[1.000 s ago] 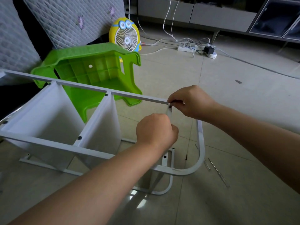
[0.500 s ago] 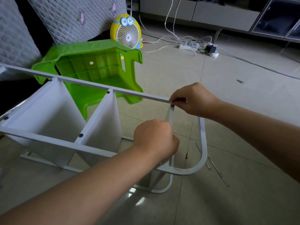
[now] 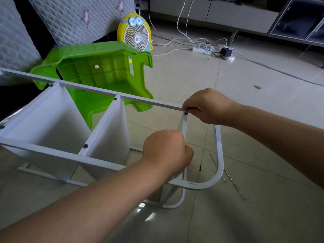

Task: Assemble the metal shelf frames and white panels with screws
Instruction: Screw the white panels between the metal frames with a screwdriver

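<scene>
The right hand (image 3: 208,106) pinches a dark screw (image 3: 185,113) with fingertips and thumb, at the joint where the far rail (image 3: 105,92) meets the top corner of the end panel (image 3: 184,125). The left hand (image 3: 166,149) sits nearer the person, fingers curled shut around that panel's lower edge, just above the near rail (image 3: 52,152). The grip itself is hidden behind the knuckles.

To do this step well, the left hand should hold the panel square so its hole lines up with the rail's. The right hand then turns the screw straight in, not at a slant, and only lightly until the opposite corner is also started. A panel that twists will likely cross the thread.

To the left of both hands, two fitted panels (image 3: 110,130) divide the frame into open bays. Nothing lies in them, and the floor (image 3: 245,216) shows beneath. Beyond them a green stool (image 3: 98,71) lies tipped over, its ribbed hollow holding only a small white spot.

No box for fixings shows. A spare screw (image 3: 200,167) lies loose on the floor just right of the left hand, inside the frame's curved end (image 3: 218,155), and a thin metal rod (image 3: 235,185) lies outside it.
</scene>
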The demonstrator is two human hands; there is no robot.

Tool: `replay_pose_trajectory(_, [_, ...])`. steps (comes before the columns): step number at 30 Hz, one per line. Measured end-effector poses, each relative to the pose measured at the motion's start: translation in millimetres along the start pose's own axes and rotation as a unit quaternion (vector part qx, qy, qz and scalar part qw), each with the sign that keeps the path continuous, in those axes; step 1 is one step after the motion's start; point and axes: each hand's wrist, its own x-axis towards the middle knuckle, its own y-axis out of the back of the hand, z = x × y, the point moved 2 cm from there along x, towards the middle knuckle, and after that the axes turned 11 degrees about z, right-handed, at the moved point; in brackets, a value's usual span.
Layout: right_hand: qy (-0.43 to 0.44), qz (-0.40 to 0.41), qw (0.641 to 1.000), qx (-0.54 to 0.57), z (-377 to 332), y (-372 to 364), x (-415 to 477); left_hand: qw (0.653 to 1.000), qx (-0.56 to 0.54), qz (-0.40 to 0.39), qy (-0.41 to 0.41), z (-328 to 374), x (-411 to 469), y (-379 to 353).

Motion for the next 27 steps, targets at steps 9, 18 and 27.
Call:
replay_pose_trajectory(9, [0.077, -0.057, 0.994, -0.059, -4, 4, 4, 1.000, -0.004, 0.000, 0.003, 0, 0, -1])
replay_pose_trajectory(18, [0.020, -0.126, 0.980, -0.150, -10, 3, 8, 1.000, -0.018, 0.012, 0.000, -1, 0, -2])
replay_pose_trajectory(27, [-0.025, -0.160, 0.968, -0.192, -13, -2, 13, 0.999, -0.028, 0.018, -0.005, -1, 0, -3])
